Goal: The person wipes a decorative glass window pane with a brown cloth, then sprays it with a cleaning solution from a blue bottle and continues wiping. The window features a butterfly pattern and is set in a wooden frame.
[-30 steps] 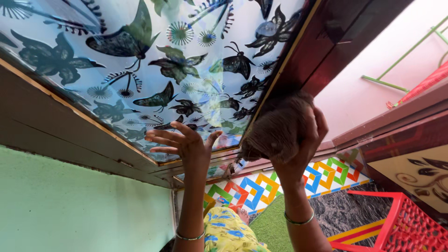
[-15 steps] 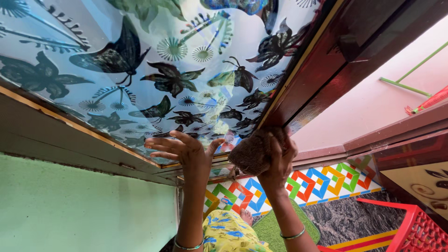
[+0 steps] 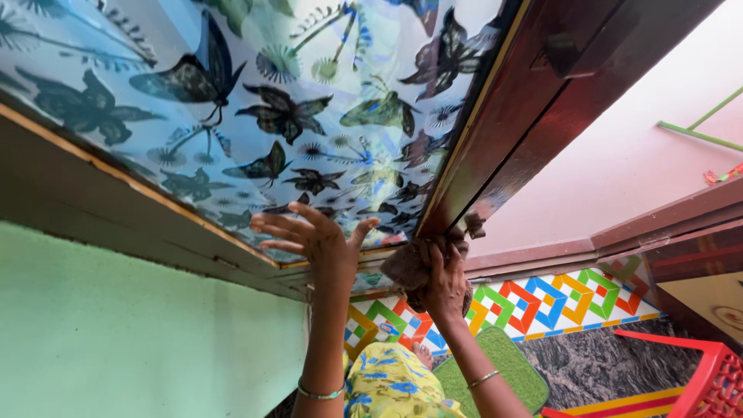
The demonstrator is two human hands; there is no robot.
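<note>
Hands work at centre frame: the left hand [image 3: 313,236] lies flat, fingers spread, on the butterfly-patterned glass pane [image 3: 255,116]; the right hand [image 3: 443,280] clenches a crumpled brown cloth [image 3: 404,267] against the dark red wooden frame [image 3: 511,108]'s lower end. Wiping looks reached down there; cleanliness cannot be judged.

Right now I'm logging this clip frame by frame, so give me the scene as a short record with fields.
left hand: left hand open, fingers spread, flat against the butterfly-print glass panel
right hand: right hand gripping a brown cloth, pressed at the bottom of the dark wooden frame
wrists: thin bangle on each
below: zigzag tile border, green mat, red plastic chair
</note>
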